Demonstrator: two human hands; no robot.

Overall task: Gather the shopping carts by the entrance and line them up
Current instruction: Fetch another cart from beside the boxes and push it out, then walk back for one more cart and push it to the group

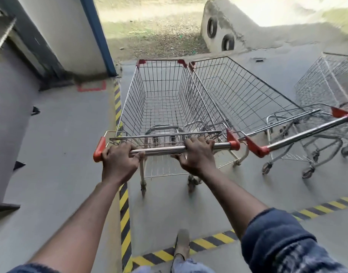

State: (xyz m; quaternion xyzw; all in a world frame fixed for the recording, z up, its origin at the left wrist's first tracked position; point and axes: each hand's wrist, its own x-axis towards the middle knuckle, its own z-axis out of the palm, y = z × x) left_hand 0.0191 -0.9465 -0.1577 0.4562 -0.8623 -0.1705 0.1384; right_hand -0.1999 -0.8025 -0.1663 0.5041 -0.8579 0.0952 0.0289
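Head view.

A: Read from the left, where is the cart taken hold of?

B: A yellow-and-black striped floor line [118,103] is met first. Just beside it, the left hand [119,161] is wrapped round the chrome handle bar with red plastic end caps [161,150] of the first silver wire shopping cart [161,75]. The right hand [198,154] is clamped on the same bar further along. The hands are set apart, with bare bar between them.

A: And the other carts?

B: A second silver wire cart [248,91] is parked close alongside on the right, with its red cap nearly touching the first cart's. A third wire cart [325,75] is seen beyond it at the far right, blurred and angled differently.

A: How is the held cart expected to handle?

B: It is judged to be a stiff, empty steel frame on castors, fairly light. It should roll easily, though swerving may be expected. The smooth bar is best gripped wide, towards the caps, so that steering can be controlled.
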